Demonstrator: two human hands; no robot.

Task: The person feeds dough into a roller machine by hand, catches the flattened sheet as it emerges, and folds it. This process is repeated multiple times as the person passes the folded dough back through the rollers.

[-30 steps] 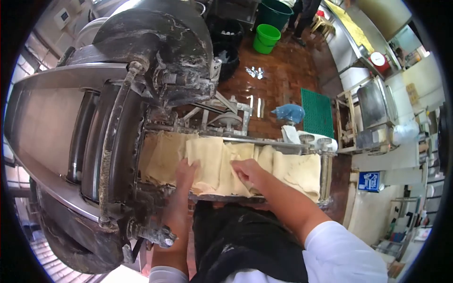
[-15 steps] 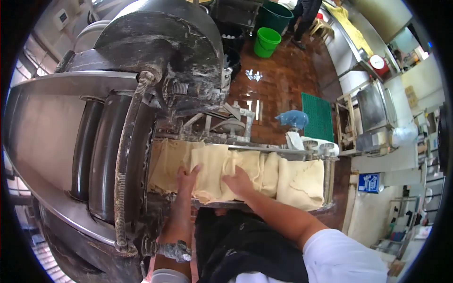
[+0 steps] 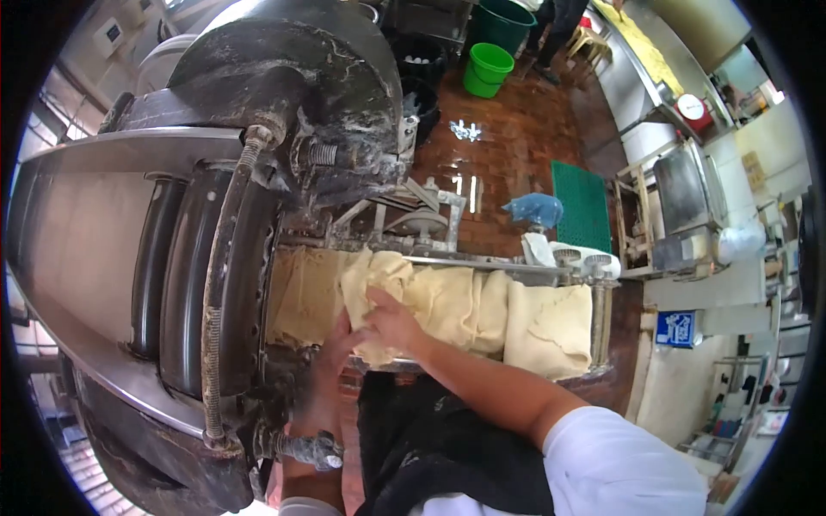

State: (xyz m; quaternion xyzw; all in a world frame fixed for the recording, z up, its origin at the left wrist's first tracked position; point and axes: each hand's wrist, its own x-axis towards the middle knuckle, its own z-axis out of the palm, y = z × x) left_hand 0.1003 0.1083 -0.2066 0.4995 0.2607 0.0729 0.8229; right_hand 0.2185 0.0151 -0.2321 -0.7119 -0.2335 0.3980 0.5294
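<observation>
A long sheet of pale dough [image 3: 452, 301] lies in loose folds along the belt in front of me. Its left end is bunched and raised, with ragged edges. My right hand [image 3: 394, 325] grips this bunched end from above, fingers curled into the dough. Close beside it, my left hand [image 3: 338, 342] holds the dough's near left edge; its fingers are partly hidden and the forearm is blurred. To the right, a thicker folded slab of dough [image 3: 551, 327] rests on the belt, touched by neither hand.
Left of the belt [image 3: 301, 297] stands a dough sheeter with dark steel rollers [image 3: 196, 284] and a threaded rod [image 3: 225, 292]. A lever knob [image 3: 323, 451] juts out near my left forearm. Beyond are a green bucket [image 3: 487, 70], a green mat [image 3: 581, 206] and another person's legs [image 3: 555, 39].
My right hand has moved left, close to my left hand. The dough's left part, flat and folded before, is now bunched up and lifted between them.
</observation>
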